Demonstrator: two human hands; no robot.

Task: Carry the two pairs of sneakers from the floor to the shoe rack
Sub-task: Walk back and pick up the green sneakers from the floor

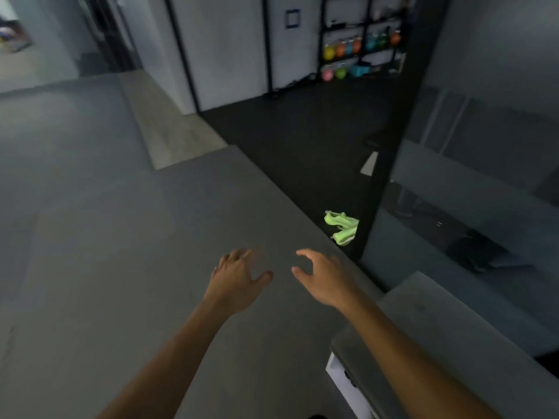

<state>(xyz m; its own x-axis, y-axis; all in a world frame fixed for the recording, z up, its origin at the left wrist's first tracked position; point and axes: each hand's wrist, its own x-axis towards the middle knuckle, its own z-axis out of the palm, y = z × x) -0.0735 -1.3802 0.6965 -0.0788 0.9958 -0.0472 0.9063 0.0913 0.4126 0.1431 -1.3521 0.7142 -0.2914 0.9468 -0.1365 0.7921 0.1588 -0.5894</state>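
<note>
- Head view: left hand (239, 278) and right hand (325, 278) are both open and empty.
- Green sneakers (341, 227) lie ahead, beyond the right hand (probably light and soft); pinch the heels.

**What cannot be seen well**

The whole picture is soft with blur. The green sneakers (342, 227) are small and smeared; laces and soles cannot be told apart, and one shoe partly covers the other. A second pair cannot be made out anywhere. On the far rack (363, 40) the coloured round things are only blobs. The blue-framed sign (292, 18) on the wall is unreadable. The fingertips (254, 252) of the left hand (236, 279) melt into the grey floor (121, 267). Both forearms are cut off by the bottom edge. The dark thing (476, 252) behind the glass (484, 176) has no clear shape.
</note>
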